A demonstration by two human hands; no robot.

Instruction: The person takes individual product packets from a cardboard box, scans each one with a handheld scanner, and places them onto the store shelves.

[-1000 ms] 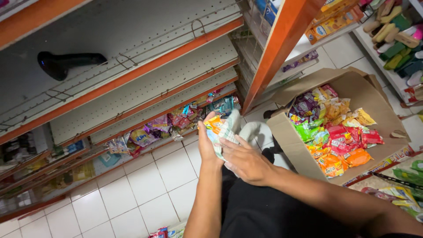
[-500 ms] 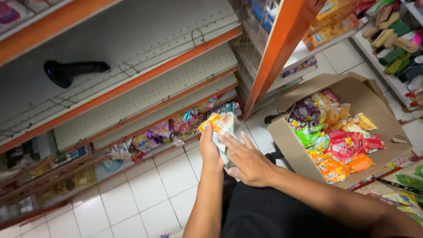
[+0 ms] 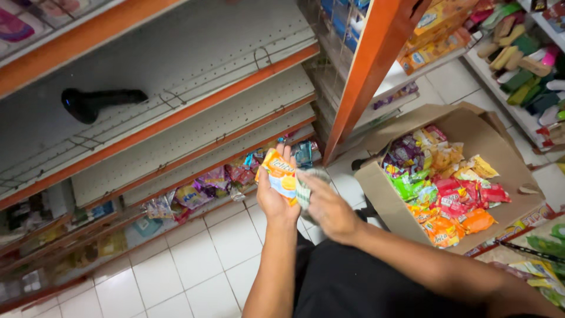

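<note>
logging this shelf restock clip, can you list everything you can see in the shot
orange snack packet: one, orange and yellow, held in the left hand
cloth: one, pale grey-green, under the right hand against the packet
cardboard box: one, brown, open on the floor at right
packets in the box: many, purple, green, red, orange, yellow
packets on the lowest shelf: several, mixed colours, left of the hands
handheld scanner: one, black, lying on the bare upper shelf
shelves: several, white perforated with orange edges
upright post: one, orange, centre
floor tiles: white
left hand: holds the packet
right hand: presses the cloth on the packet
</note>
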